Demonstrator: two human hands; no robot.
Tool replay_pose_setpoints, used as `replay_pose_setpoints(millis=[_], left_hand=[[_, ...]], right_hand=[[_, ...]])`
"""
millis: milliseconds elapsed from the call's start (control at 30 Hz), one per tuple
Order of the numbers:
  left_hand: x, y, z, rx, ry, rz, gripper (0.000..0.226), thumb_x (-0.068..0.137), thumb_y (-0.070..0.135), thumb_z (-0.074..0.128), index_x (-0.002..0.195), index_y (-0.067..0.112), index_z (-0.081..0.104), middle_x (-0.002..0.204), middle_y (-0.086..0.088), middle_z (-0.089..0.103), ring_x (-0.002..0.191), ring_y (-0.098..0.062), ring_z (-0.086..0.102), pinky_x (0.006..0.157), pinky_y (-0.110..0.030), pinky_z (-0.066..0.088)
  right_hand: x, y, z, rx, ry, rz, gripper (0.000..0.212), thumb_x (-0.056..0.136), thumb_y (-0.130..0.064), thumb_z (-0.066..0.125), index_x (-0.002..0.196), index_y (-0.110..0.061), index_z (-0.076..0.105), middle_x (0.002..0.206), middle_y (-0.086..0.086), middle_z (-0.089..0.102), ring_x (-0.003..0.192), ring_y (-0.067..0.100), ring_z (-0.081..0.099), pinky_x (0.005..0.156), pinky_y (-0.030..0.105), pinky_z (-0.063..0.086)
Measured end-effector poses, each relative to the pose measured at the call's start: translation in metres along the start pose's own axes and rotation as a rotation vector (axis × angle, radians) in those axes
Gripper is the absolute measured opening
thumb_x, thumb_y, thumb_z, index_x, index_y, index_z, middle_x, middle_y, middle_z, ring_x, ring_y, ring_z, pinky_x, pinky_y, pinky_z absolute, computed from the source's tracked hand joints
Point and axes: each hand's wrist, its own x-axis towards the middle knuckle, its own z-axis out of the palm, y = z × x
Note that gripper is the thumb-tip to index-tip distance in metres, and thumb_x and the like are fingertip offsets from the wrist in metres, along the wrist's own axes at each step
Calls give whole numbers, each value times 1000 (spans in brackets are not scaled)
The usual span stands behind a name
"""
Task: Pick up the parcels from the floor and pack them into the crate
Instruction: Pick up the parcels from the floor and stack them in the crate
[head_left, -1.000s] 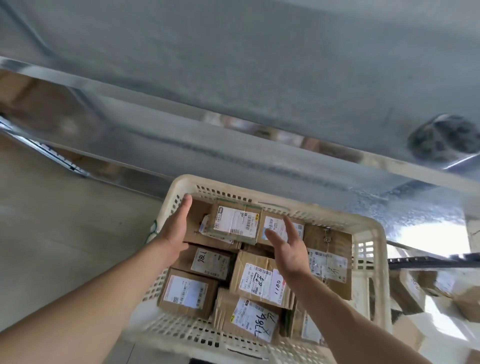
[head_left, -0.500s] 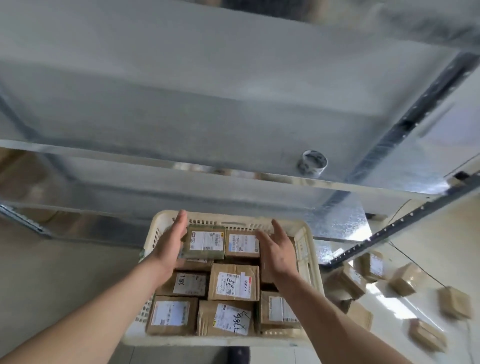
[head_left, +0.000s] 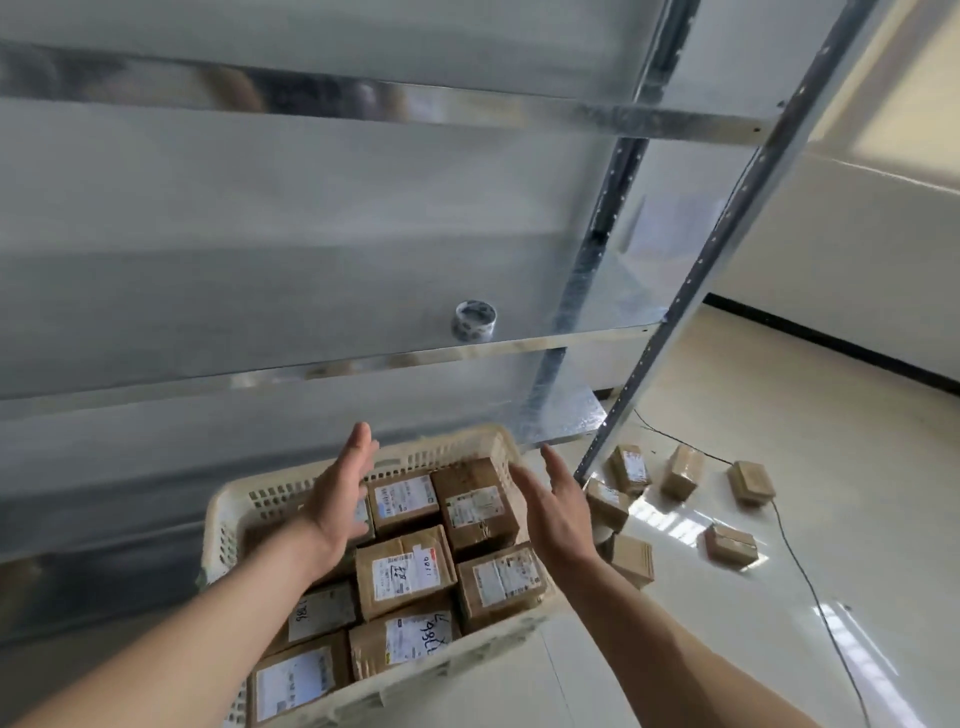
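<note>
With both hands (head_left: 340, 499) (head_left: 558, 512) spread and holding nothing over the crate (head_left: 228, 525), we reach next for the loose parcels (head_left: 685, 470) on the floor — by the shelf post — and lay them flat.

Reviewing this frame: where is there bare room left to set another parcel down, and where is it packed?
The crate is crowded: parcels sit edge to edge. Some room may remain in its far-left corner, partly hidden by the left hand. Bare floor lies right of the crate, between it and the cable. Loose parcels cluster by the shelf post.
</note>
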Motion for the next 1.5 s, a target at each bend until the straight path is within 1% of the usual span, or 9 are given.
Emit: replay_pose_setpoints(millis=[200, 500, 600, 733, 867, 1033, 1267, 1333, 1500], left_hand=[[-4, 6, 60, 24, -159, 14, 98, 75, 89, 32, 153, 30, 28, 161, 3, 25, 148, -28, 21, 112, -59, 24], [-1, 5, 202, 83, -394, 65, 114, 52, 52, 79, 152, 21, 33, 157, -7, 33, 140, -27, 36, 110, -56, 28], [0, 0, 255, 131, -445, 85, 113, 55, 46, 86, 151, 23, 33, 158, -8, 30, 140, -28, 35, 110, -52, 30], [-4, -5, 320, 181, -472, 132, 109, 59, 44, 88, 151, 24, 34, 157, -6, 32, 135, -26, 39, 108, -49, 32], [-12, -6, 374, 244, -485, 162, 112, 53, 46, 84, 151, 26, 33, 159, -9, 29, 143, -30, 31, 109, -51, 33], [-13, -12, 418, 255, -475, 142, 95, 70, 29, 87, 150, 22, 36, 156, -9, 35, 135, -25, 38, 105, -43, 35], [13, -11, 465, 301, -499, 119, 115, 45, 42, 85, 148, 20, 40, 153, -7, 38, 124, -18, 42, 106, -40, 36], [28, -11, 477, 268, -513, 97, 106, 52, 32, 81, 148, 15, 39, 141, -4, 48, 109, -12, 48, 98, -31, 37], [78, -3, 502, 192, -520, 24, 90, 64, 21, 84, 144, 13, 44, 96, 19, 52, 79, 10, 47, 79, -24, 41]], right_hand=[[-15, 25, -59, 12, 177, 67, 92, 76, -69, 64, 154, -25, 43, 150, -1, 52, 133, 25, 53, 114, 50, 41], [-30, 72, -198, 2, 317, 161, 75, 85, -14, 78, 152, -21, 44, 129, -2, 64, 102, 7, 56, 87, 13, 38], [-31, 95, -242, -36, 349, 184, 89, 78, -13, 80, 156, -24, 38, 153, -1, 49, 133, 15, 48, 102, 21, 35], [-31, 121, -296, -71, 352, 140, 93, 73, -11, 78, 155, -28, 39, 156, -6, 44, 128, 1, 40, 106, 19, 33], [-28, 145, -346, -127, 344, 158, 94, 69, -15, 77, 154, -35, 41, 164, -1, 34, 150, 15, 31, 121, 33, 32], [-22, 166, -391, -179, 361, 178, 93, 70, -15, 78, 154, -29, 41, 163, -1, 35, 150, 16, 30, 121, 35, 31], [-3, 195, -432, -129, 414, 269, 91, 73, -10, 73, 155, -32, 39, 154, -11, 40, 146, 11, 34, 102, 17, 38], [5, 198, -438, -116, 419, 292, 88, 75, -6, 73, 153, -31, 41, 142, -15, 41, 139, 9, 39, 84, 4, 34], [48, 200, -451, -117, 434, 325, 85, 75, -6, 72, 152, -27, 43, 155, -6, 41, 139, 10, 40, 92, 11, 30]])
